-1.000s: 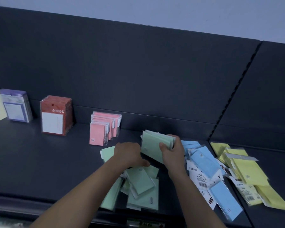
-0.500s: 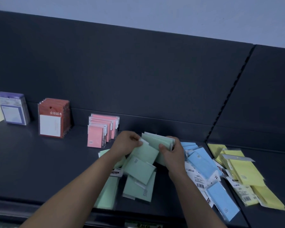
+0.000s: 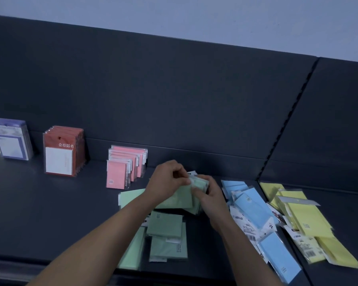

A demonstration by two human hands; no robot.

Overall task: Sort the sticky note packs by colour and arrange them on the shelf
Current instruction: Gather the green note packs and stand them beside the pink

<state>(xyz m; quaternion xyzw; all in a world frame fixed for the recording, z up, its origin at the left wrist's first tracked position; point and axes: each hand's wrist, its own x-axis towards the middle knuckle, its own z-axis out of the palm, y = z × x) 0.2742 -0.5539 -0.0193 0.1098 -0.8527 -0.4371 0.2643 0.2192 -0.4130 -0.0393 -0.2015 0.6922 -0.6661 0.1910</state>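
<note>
1. Dark shelf (image 3: 50,213): pink packs (image 3: 126,166) stand sorted at left.
2. Left hand (image 3: 165,180) now pinches the green bundle (image 3: 180,197), having added a pack.
3. Right hand (image 3: 211,195) grips the bundle; loose green packs (image 3: 165,223) lie near, so green sorting is unfinished.

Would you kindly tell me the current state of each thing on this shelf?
held green packs, bundled between both hands.
left hand, pinches the bundle's top.
right hand, grips the bundle's right side.
loose green packs, flat, overlapping.
pink packs, upright in a row.
red packs, upright in a row.
purple packs, upright.
blue packs, flat, loosely heaped.
yellow packs, flat, loosely heaped.
</note>
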